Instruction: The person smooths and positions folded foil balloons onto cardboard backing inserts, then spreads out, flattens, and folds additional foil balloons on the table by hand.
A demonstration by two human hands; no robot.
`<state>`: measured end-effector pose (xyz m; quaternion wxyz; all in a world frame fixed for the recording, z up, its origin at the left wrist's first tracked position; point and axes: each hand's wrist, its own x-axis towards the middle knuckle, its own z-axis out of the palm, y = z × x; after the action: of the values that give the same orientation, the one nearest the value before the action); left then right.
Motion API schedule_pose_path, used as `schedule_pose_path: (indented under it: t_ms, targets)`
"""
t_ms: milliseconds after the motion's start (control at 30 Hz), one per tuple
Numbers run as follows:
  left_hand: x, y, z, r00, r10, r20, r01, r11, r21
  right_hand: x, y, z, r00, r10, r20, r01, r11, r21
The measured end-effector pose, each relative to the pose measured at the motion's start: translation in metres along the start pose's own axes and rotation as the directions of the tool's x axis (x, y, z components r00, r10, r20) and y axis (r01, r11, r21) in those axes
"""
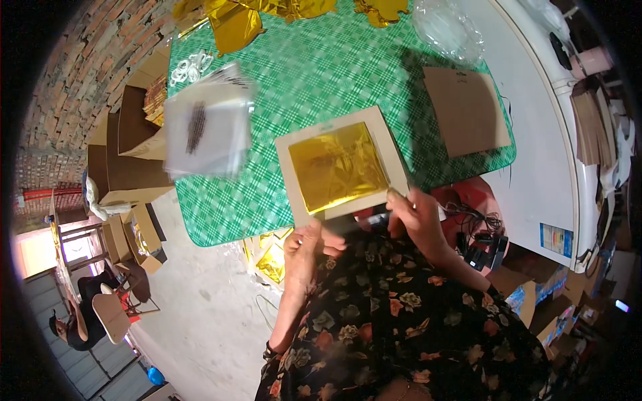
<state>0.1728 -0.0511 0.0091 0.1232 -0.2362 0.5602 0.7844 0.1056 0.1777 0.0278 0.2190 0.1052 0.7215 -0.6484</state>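
Observation:
A tan cardboard sheet (285, 172) is held at the near edge of the table, with a folded square of shiny gold foil (340, 167) lying on it. My left hand (309, 247) grips the sheet's near left corner, thumb on top. At the near right corner my right hand (420, 217) pinches the same sheet, its thumb close to the foil. Left of the sheet lies a fanned stack of clear plastic bags (224, 127) with dark printing. Another tan cardboard piece (466, 110) rests on the table's right side.
The table has a green checked cloth (301, 73). Gold foil pieces (235, 30), white rings (190, 68) and clear plastic (448, 30) lie toward its far side. Cardboard boxes (130, 167) stand left, a white appliance (535, 134) right. A person (83, 311) sits at far left.

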Motion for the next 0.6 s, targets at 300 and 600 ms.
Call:
schedule_pose_path:
  t_ms: [300,600]
  targets:
    - [0.003,0.044,-0.017,0.873,0.446,-0.198,-0.188,0.683,0.706,0.036,-0.021,-0.029,0.851,-0.517,-0.090,0.235,0.528,-0.816]
    - [0.091,0.104,0.021,0.472,0.615,0.632,-0.697,-0.178,0.694,0.046,-0.012,0.003,0.420,-0.835,0.355,0.655,0.008,-0.755]
